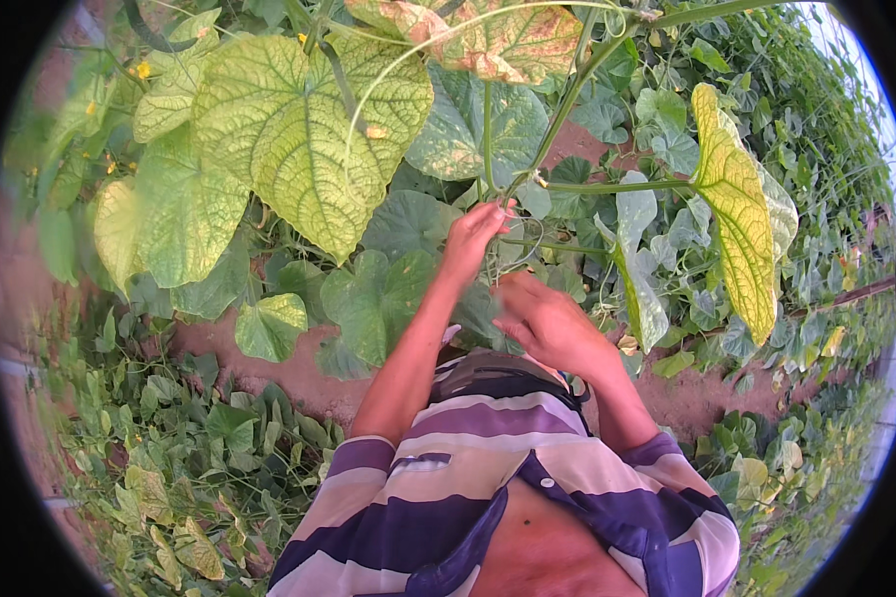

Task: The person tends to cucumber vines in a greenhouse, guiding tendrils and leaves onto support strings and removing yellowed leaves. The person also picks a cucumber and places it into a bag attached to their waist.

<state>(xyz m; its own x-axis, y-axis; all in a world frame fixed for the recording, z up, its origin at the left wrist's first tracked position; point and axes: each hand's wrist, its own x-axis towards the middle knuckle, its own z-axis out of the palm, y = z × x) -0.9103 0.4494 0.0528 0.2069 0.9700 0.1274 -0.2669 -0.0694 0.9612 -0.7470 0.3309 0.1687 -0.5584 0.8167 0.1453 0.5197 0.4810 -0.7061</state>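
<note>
Head view: the right hand [553,320] is nearer, its curled fingers too blurred to tell whether they grip; just beyond, the left hand [473,244] pinches the vine stem [570,99], probably steadying it. Green and slender, the stem slants far-right, among yellowing, dark-veined leaves [314,139].

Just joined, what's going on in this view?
A person in a striped shirt stands among climbing vines, apparently cucumber, working bare-handed on one main stem. The left hand has its fingers closed on the stem, just below where a side leaf stalk branches off. The right hand is lower, near the thin stems and tendrils; its fingertips are blurred, so its grip is unclear. Large yellowing leaves hang on either side, left and right.
</note>
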